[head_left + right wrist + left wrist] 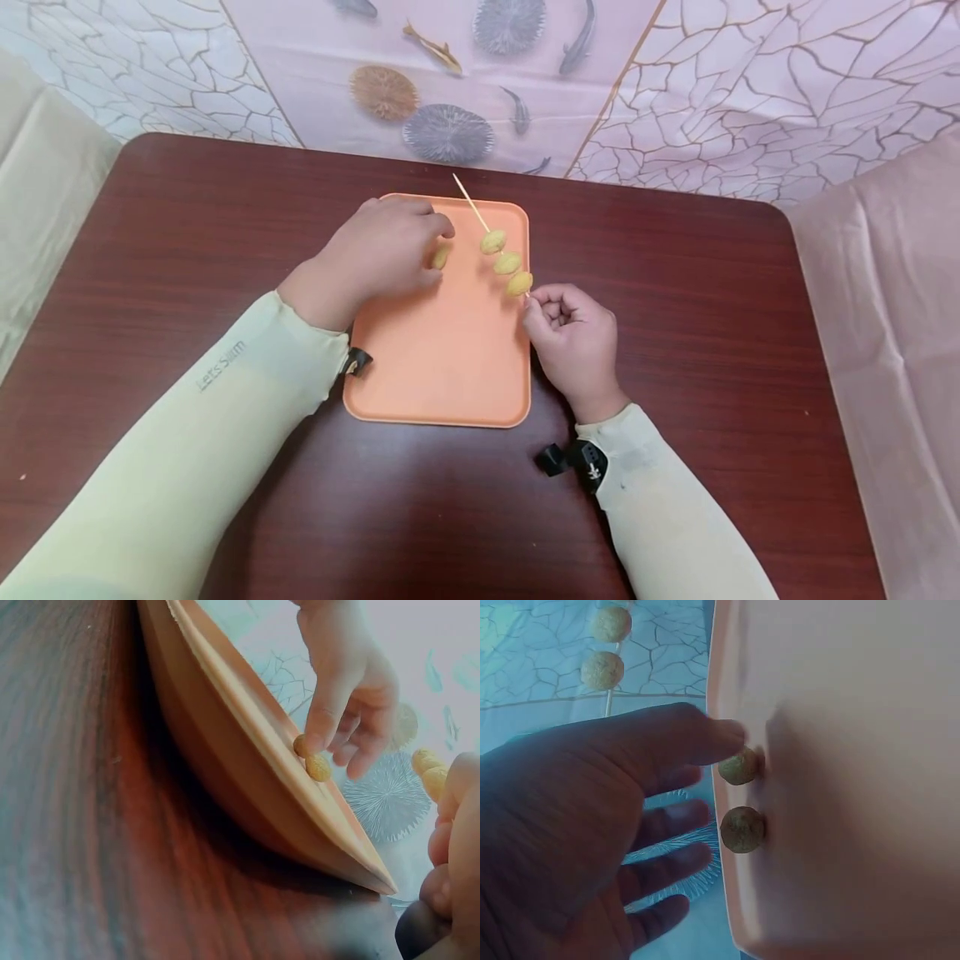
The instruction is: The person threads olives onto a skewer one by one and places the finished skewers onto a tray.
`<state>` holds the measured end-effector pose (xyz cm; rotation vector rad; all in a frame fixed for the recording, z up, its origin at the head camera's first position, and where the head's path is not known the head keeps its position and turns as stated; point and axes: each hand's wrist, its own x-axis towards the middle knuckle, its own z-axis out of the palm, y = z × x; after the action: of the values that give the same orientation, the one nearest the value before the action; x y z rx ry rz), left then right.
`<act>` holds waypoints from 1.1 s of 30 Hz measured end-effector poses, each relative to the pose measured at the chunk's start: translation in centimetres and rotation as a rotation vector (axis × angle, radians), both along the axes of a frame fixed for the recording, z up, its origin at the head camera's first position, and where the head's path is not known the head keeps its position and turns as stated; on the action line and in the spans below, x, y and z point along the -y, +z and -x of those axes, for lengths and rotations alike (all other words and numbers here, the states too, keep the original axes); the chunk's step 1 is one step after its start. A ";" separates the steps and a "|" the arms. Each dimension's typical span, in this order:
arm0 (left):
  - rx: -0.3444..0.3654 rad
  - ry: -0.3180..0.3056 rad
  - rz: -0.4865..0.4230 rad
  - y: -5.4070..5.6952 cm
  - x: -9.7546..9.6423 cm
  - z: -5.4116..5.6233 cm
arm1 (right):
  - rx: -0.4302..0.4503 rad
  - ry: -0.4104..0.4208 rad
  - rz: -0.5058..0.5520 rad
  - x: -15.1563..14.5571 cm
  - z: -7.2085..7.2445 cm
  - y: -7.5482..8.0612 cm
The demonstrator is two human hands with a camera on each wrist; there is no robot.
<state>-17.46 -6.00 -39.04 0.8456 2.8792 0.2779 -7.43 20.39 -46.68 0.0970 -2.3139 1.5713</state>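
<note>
My right hand [579, 337] pinches the lower end of a thin wooden skewer [471, 202] between thumb and forefinger. Threaded on it are three small yellow balls [507, 263], and the bare pointed end leans up and away to the left. My left hand [382, 254] is over the far left of an orange tray [442, 358], fingers loosely bent and apart. Two loose balls [742, 829] lie on the tray by its rim in the left wrist view. The thumb tip overlaps one ball [737, 768] there, with the other fingers clear of both.
A dark reddish wooden table [675, 333] carries the tray. Behind it hangs a patterned cloth [510, 100], and pale cloth [885, 333] borders the right side. Black wrist straps [588, 462] sit over the light sleeves.
</note>
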 end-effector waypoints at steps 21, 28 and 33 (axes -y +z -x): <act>0.050 -0.091 -0.145 -0.5 -0.5 0.8 | 0.014 0.008 -0.039 0.0 0.0 0.1; 0.093 -0.084 -0.464 -0.3 0.1 -1.2 | 0.015 0.006 -0.038 -0.1 -0.1 0.1; 0.112 -0.010 -0.688 -0.6 0.6 -2.8 | 0.024 0.008 -0.046 -0.1 -0.1 0.1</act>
<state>-14.62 -6.62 -39.69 0.8834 2.6707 1.3133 -7.32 20.46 -46.57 0.0989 -2.3712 1.5316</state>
